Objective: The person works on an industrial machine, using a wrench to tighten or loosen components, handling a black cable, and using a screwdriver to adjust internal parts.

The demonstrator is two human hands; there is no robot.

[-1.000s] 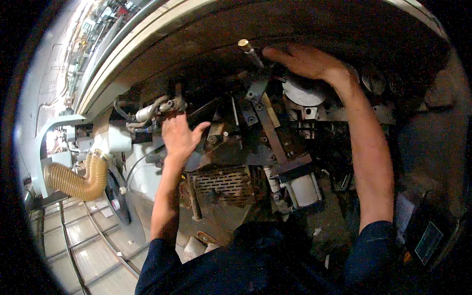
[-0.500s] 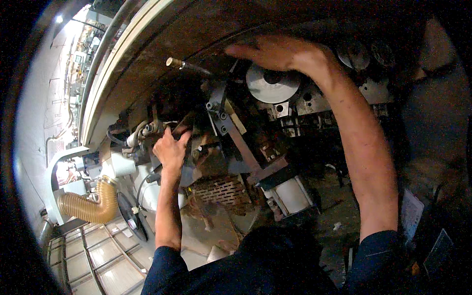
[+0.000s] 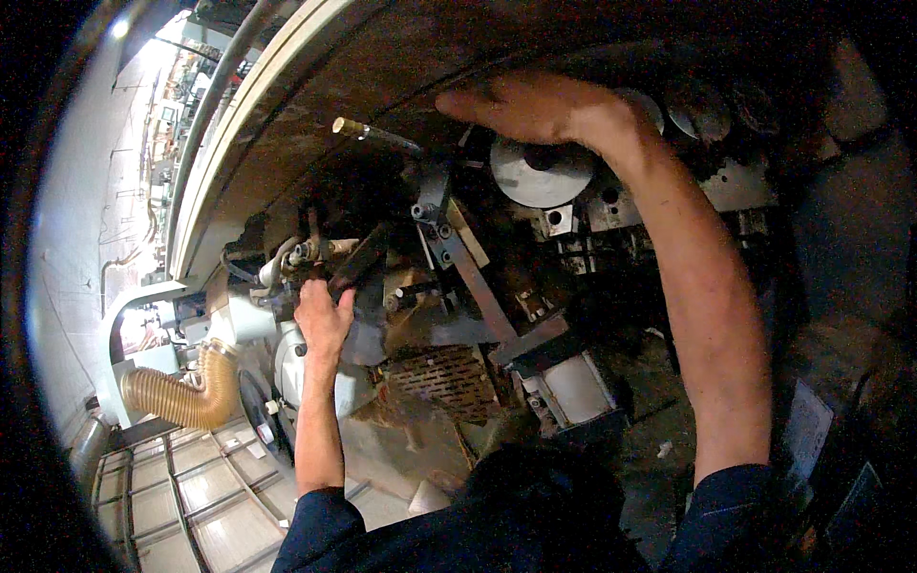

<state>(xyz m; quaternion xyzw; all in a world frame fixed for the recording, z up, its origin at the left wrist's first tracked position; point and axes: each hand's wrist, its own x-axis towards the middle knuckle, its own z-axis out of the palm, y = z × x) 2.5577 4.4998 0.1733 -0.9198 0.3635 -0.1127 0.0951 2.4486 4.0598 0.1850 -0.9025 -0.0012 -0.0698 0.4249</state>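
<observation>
My left hand (image 3: 324, 313) is just below a dark flat bar (image 3: 359, 258) and a metal pipe fitting (image 3: 304, 252). Its fingers curl away from view with the thumb raised to the right; what they hold, if anything, is hidden. High on the right, my right hand (image 3: 521, 105) lies stretched out, fingers together and pointing left, against or close to a dark panel (image 3: 401, 57). That hand's lower edge overlaps a pale round disc (image 3: 541, 180). Between the hands stands a bolted metal arm (image 3: 463, 263) with a brass-tipped rod (image 3: 350, 126) above it.
Low in the middle are a slotted rusty plate (image 3: 441, 382) and a white cylinder block (image 3: 575, 387). A ribbed tan hose (image 3: 196, 393), a dark wheel (image 3: 263, 415) and a gridded panel (image 3: 191, 487) stand at left. More discs (image 3: 695, 116) sit at upper right.
My left hand has drawn slightly down toward me, its fingers now more curled and the thumb nearer them. My right hand stays about where it was. The view has shifted slightly.
</observation>
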